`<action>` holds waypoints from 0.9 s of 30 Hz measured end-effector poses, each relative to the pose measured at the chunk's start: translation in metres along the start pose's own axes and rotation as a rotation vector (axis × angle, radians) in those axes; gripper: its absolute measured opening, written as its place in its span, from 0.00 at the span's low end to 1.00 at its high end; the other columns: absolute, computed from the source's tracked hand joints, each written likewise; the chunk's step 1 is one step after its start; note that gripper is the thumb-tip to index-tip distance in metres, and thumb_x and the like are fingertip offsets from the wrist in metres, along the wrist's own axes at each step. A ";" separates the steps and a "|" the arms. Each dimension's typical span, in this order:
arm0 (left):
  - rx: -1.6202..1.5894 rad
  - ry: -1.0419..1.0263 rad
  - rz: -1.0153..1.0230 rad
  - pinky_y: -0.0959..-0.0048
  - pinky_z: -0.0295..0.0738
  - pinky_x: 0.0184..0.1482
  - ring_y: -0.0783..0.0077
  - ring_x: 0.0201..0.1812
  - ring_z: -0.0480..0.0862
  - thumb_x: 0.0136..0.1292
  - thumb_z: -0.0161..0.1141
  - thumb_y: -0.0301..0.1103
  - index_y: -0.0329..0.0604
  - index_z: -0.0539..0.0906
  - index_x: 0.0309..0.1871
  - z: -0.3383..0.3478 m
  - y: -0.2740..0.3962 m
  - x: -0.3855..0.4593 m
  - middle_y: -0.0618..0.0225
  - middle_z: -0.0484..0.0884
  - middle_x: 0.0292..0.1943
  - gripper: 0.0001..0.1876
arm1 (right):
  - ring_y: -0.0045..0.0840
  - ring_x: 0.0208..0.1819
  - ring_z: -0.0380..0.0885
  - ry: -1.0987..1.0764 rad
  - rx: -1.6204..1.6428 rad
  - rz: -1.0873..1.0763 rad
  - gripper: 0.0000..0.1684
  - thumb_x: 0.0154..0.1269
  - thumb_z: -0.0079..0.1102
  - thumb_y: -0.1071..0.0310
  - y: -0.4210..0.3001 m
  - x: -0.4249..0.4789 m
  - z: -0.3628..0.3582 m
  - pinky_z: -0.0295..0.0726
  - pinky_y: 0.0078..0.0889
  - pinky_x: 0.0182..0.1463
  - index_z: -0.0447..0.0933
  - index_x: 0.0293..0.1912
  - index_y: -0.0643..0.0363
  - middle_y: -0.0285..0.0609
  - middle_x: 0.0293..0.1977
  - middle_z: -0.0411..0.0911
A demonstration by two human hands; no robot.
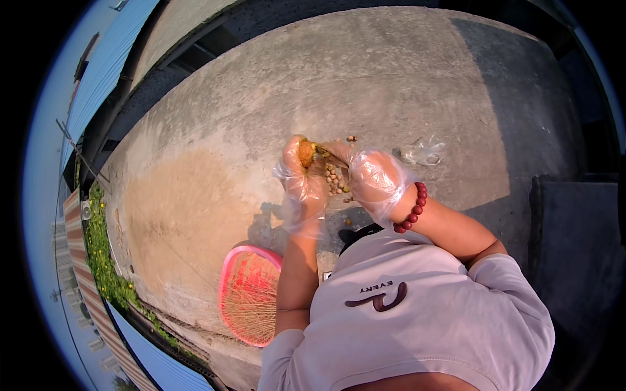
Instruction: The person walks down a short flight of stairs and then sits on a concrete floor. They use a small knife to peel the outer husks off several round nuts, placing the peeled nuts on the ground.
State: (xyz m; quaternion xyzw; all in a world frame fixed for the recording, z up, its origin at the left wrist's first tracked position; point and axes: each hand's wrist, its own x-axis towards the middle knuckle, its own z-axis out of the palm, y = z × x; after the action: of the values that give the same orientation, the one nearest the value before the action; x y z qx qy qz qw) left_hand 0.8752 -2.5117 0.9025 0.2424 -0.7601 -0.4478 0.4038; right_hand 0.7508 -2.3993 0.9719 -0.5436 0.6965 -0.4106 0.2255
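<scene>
My left hand, in a clear plastic glove, holds a round orange-brown fruit or husked nut by its fingers. My right hand, gloved the same way and with a red bead bracelet at the wrist, reaches to the fruit from the right. A dark, wet-looking strip of husk or pulp runs between the fruit and my right fingers, which appear to pinch it; the fingertips are partly hidden. Below and between the hands, a small heap of pale brown nuts lies on the concrete.
A crumpled clear plastic bag lies on the concrete ground beyond my right hand. Left of my body is a pink-rimmed container with dry stalks across it. Green plants with yellow flowers line the left edge.
</scene>
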 end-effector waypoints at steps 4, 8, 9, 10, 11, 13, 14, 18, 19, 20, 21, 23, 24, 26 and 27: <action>-0.022 -0.004 -0.017 0.71 0.75 0.46 0.73 0.45 0.75 0.72 0.59 0.29 0.44 0.69 0.63 -0.001 -0.008 -0.002 0.69 0.73 0.48 0.19 | 0.50 0.35 0.83 0.041 -0.125 0.012 0.24 0.60 0.54 0.78 0.006 0.002 0.011 0.81 0.46 0.36 0.72 0.58 0.62 0.57 0.31 0.82; 0.135 -0.094 0.093 0.71 0.74 0.48 0.73 0.45 0.74 0.72 0.61 0.37 0.44 0.71 0.62 0.018 0.028 -0.006 0.69 0.73 0.48 0.19 | 0.48 0.35 0.82 0.005 -0.081 0.228 0.24 0.65 0.53 0.76 0.057 0.028 0.011 0.80 0.44 0.37 0.72 0.61 0.58 0.56 0.35 0.82; 0.160 -0.117 0.148 0.71 0.73 0.48 0.73 0.46 0.74 0.72 0.61 0.39 0.44 0.71 0.61 0.024 0.040 -0.005 0.69 0.74 0.47 0.20 | 0.47 0.35 0.81 -0.018 -0.013 0.283 0.25 0.66 0.53 0.74 0.061 0.038 0.006 0.79 0.44 0.38 0.72 0.63 0.55 0.56 0.37 0.82; 0.025 0.040 0.044 0.73 0.71 0.48 0.74 0.44 0.73 0.72 0.60 0.44 0.43 0.72 0.61 0.030 0.037 -0.005 0.69 0.75 0.44 0.21 | 0.46 0.36 0.81 -0.012 0.054 0.295 0.25 0.67 0.54 0.75 0.061 0.038 0.003 0.79 0.43 0.38 0.72 0.63 0.55 0.55 0.37 0.82; -0.103 0.068 -0.048 0.73 0.71 0.48 0.74 0.43 0.73 0.73 0.60 0.44 0.42 0.73 0.61 0.026 0.030 0.002 0.69 0.75 0.44 0.21 | 0.45 0.36 0.81 -0.005 0.120 0.308 0.25 0.67 0.54 0.75 0.061 0.039 -0.003 0.79 0.43 0.38 0.72 0.63 0.55 0.54 0.37 0.82; -0.364 0.120 -0.248 0.73 0.69 0.47 0.74 0.42 0.72 0.73 0.60 0.46 0.41 0.73 0.60 0.011 0.020 0.011 0.69 0.75 0.43 0.22 | 0.44 0.37 0.81 0.043 0.099 0.211 0.25 0.67 0.54 0.76 0.046 0.031 -0.011 0.79 0.42 0.40 0.72 0.63 0.55 0.52 0.38 0.82; -0.573 0.100 -0.278 0.75 0.67 0.46 0.76 0.40 0.71 0.74 0.58 0.42 0.40 0.73 0.61 0.005 0.023 0.012 0.68 0.76 0.44 0.20 | 0.43 0.38 0.82 0.095 0.011 0.088 0.25 0.67 0.54 0.76 0.035 0.022 -0.012 0.79 0.41 0.40 0.72 0.63 0.55 0.51 0.39 0.82; -0.544 0.128 -0.286 0.69 0.74 0.53 0.70 0.49 0.78 0.73 0.59 0.32 0.40 0.71 0.63 0.008 0.033 0.011 0.64 0.78 0.52 0.19 | 0.44 0.43 0.83 0.125 -0.126 -0.136 0.30 0.63 0.54 0.78 0.025 0.010 0.002 0.82 0.40 0.44 0.70 0.65 0.55 0.50 0.47 0.81; -0.550 0.145 -0.275 0.68 0.75 0.54 0.69 0.50 0.78 0.72 0.59 0.31 0.40 0.70 0.63 0.008 0.030 0.008 0.64 0.77 0.53 0.20 | 0.44 0.44 0.83 0.113 -0.171 -0.158 0.31 0.62 0.55 0.78 0.018 0.007 0.005 0.83 0.40 0.44 0.69 0.66 0.55 0.50 0.48 0.81; -0.555 0.162 -0.264 0.68 0.76 0.55 0.69 0.52 0.78 0.72 0.60 0.31 0.40 0.70 0.64 0.007 0.027 0.004 0.64 0.77 0.54 0.20 | 0.45 0.45 0.83 0.073 -0.246 -0.125 0.32 0.61 0.55 0.77 0.009 0.002 0.003 0.84 0.41 0.43 0.68 0.66 0.54 0.51 0.49 0.80; -0.566 0.179 -0.253 0.67 0.77 0.55 0.69 0.54 0.78 0.71 0.61 0.30 0.40 0.69 0.64 0.009 0.026 0.003 0.63 0.77 0.55 0.21 | 0.45 0.44 0.83 0.068 -0.263 -0.112 0.33 0.61 0.55 0.77 0.006 0.000 0.000 0.84 0.41 0.43 0.67 0.66 0.54 0.51 0.48 0.80; -0.515 0.164 -0.200 0.69 0.78 0.53 0.70 0.53 0.78 0.71 0.61 0.29 0.41 0.69 0.64 0.011 0.028 0.004 0.64 0.77 0.55 0.21 | 0.45 0.43 0.83 0.058 -0.296 -0.089 0.33 0.61 0.55 0.77 0.004 -0.001 -0.003 0.84 0.42 0.42 0.67 0.67 0.54 0.51 0.47 0.80; -0.489 0.154 -0.173 0.70 0.78 0.53 0.71 0.52 0.78 0.71 0.61 0.29 0.41 0.69 0.64 0.012 0.029 0.005 0.64 0.77 0.55 0.21 | 0.45 0.42 0.83 0.074 -0.296 -0.100 0.33 0.61 0.55 0.77 0.006 -0.001 -0.002 0.84 0.42 0.41 0.66 0.67 0.54 0.51 0.46 0.80; -0.415 0.140 -0.183 0.70 0.78 0.53 0.72 0.52 0.78 0.71 0.59 0.26 0.41 0.69 0.64 0.013 0.036 0.008 0.64 0.76 0.54 0.20 | 0.45 0.40 0.83 0.106 -0.297 -0.124 0.33 0.61 0.55 0.76 0.011 -0.001 0.000 0.84 0.43 0.39 0.66 0.67 0.55 0.52 0.44 0.80; -0.378 0.134 -0.189 0.70 0.78 0.53 0.72 0.52 0.79 0.71 0.58 0.25 0.42 0.69 0.63 0.013 0.038 0.008 0.64 0.76 0.54 0.20 | 0.47 0.41 0.83 0.090 -0.305 -0.108 0.32 0.62 0.53 0.75 0.009 -0.001 -0.001 0.83 0.45 0.40 0.65 0.67 0.57 0.53 0.44 0.80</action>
State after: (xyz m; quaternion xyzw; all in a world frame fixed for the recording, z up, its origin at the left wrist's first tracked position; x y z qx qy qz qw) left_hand 0.8597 -2.4933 0.9352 0.2620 -0.6081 -0.6010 0.4477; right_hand 0.7451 -2.3970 0.9655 -0.5893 0.7299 -0.3354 0.0865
